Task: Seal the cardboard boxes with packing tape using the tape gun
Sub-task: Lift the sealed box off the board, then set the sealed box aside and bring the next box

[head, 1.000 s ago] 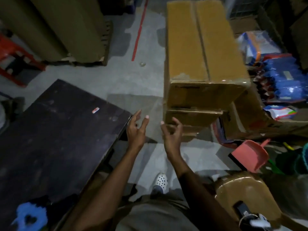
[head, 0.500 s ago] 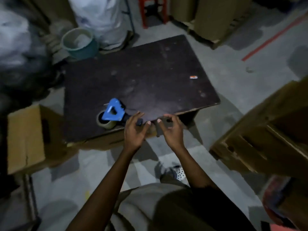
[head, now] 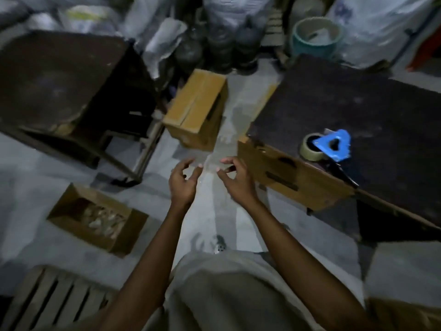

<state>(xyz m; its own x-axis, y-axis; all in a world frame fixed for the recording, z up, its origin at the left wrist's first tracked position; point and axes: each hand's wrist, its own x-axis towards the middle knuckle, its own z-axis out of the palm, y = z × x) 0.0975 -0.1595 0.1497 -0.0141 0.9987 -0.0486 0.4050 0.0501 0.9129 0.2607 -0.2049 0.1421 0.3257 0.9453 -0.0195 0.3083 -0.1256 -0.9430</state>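
My left hand (head: 183, 185) and right hand (head: 238, 182) are held out over the floor, a short gap apart, with fingers curled. Between their fingertips they pinch a faint strip of clear tape (head: 211, 163), which is hard to make out. The blue tape gun (head: 334, 145) with its tape roll (head: 310, 149) lies on a dark board (head: 358, 103) to my right, apart from both hands. A closed cardboard box (head: 198, 108) stands on the floor ahead of my hands. Another cardboard box (head: 291, 173) sits under the board's near corner.
An open cardboard box (head: 95, 218) with pale contents lies on the floor at left. A dark table (head: 55, 75) stands at far left. Sacks and a teal bucket (head: 315, 37) line the back. A slatted wooden pallet (head: 47, 299) is at bottom left.
My view has swung left, away from the stacked boxes, past the dark board to the floor between two tables. Both hands kept the same pose and spacing in front of me.
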